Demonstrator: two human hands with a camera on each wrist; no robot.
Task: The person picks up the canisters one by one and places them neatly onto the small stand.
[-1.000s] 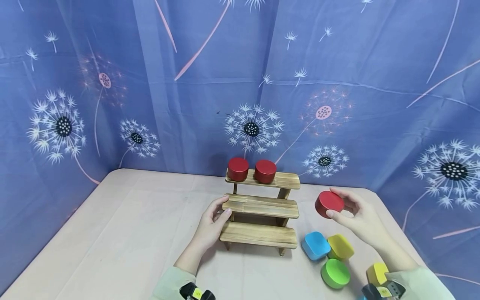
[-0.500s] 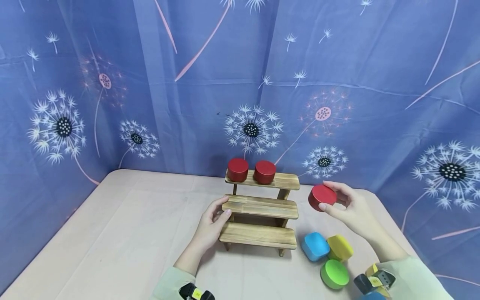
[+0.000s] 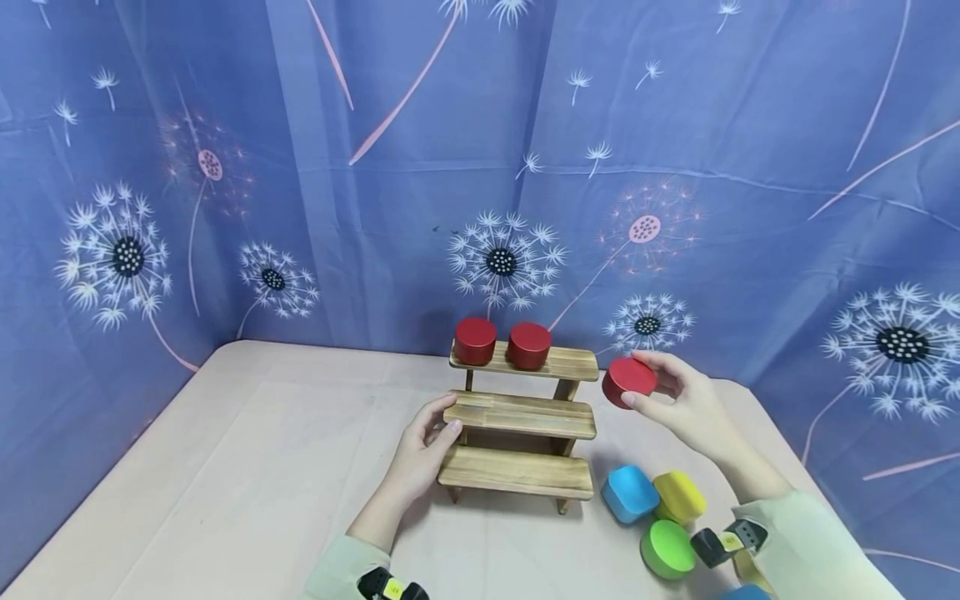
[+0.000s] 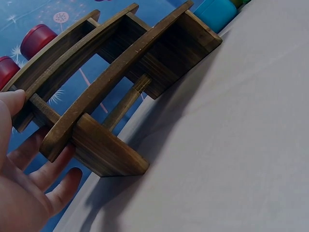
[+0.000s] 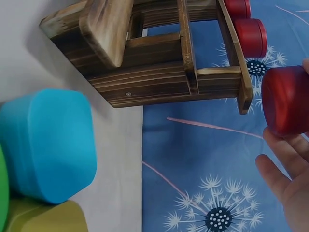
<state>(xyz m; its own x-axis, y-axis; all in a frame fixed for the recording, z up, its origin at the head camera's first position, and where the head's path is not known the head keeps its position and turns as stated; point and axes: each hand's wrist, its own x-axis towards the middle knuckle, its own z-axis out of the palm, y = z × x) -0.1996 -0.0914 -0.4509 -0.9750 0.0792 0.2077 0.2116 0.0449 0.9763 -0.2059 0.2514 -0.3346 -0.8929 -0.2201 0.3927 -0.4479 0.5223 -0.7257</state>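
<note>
The right hand (image 3: 678,400), pinching a red puck (image 3: 628,382), has carried it nearer the rack (image 3: 521,414)'s top shelf; the left hand (image 3: 422,450) steadies the rack with relaxed fingers.

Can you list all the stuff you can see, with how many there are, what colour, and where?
Wooden step shelf: one, brown, three steps, middle of the table.
Red round tins on the shelf: two, red, side by side on the top step.
Red round tin in hand: one, red, in the air just right of the top step.
Blue block: one, blue, on the table right of the shelf.
Yellow block: one, yellow, right beside the blue block.
Green round block: one, green, in front of those two.
Table: one, pale beige.
Curtain: blue with dandelions, behind.
Left hand: steadies the shelf's left end.
Right hand: grips the red tin.
</note>
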